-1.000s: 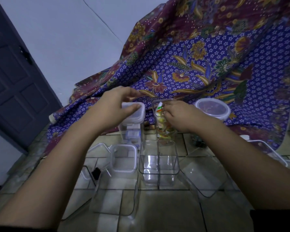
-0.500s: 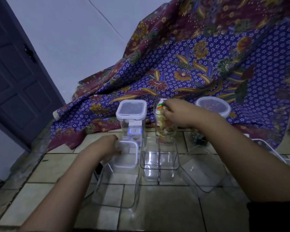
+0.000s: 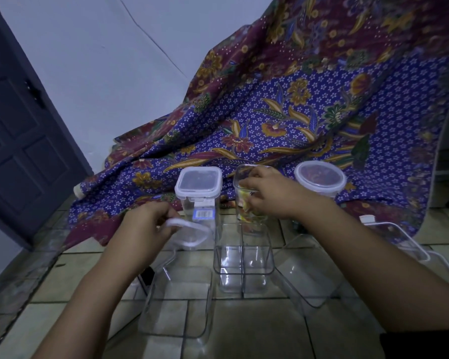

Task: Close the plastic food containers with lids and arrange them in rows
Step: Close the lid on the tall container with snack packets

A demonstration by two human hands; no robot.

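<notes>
A tall square clear container with its lid on stands at the back by the cloth. Right of it my right hand grips an open tall container that has a colourful label inside. A round lidded container stands further right. My left hand holds a white-rimmed square lid lifted just above the floor, in front of the lidded square container. Open clear containers lie nearer me: one in the middle, a large one at front left, another to the right.
A patterned blue and maroon cloth drapes down behind the containers. The floor is tiled. A dark door stands at the left. More clear plastic with a white rim lies at far right, partly behind my right arm.
My left hand left the top of the lidded square container, dropped to the floor and picked up a square lid, now raised. My right hand stayed on the open tall container.
</notes>
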